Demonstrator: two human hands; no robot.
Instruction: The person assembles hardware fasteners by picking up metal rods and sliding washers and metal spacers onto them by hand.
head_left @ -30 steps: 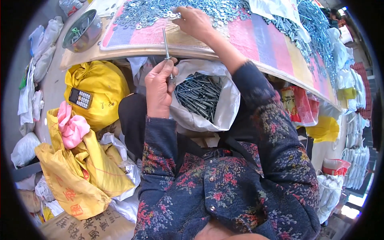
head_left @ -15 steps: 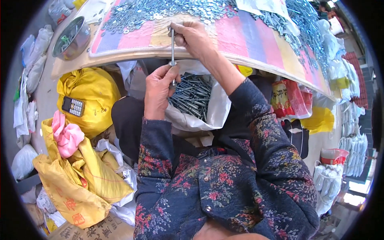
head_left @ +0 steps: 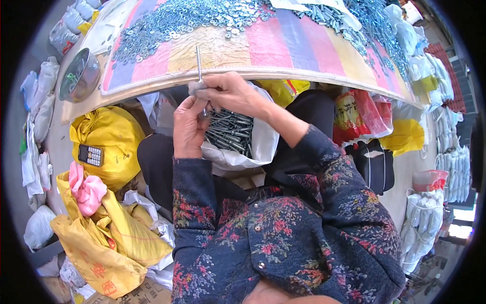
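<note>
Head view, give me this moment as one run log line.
left hand: holds long bolt upright | right hand: on bolt | below: white bag of bolts | table: washers

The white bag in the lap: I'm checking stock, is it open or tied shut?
Open. The white bag gapes at its mouth, showing long grey bolts piled inside.

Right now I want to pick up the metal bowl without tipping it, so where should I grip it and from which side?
Probably by the rim of the metal bowl, from its near side. It sits at the table's left corner, mouth up, with its thin rim exposed all round. The striped cloth and the washers crowd its right, so a pinch over the near rim looks easiest.
</note>
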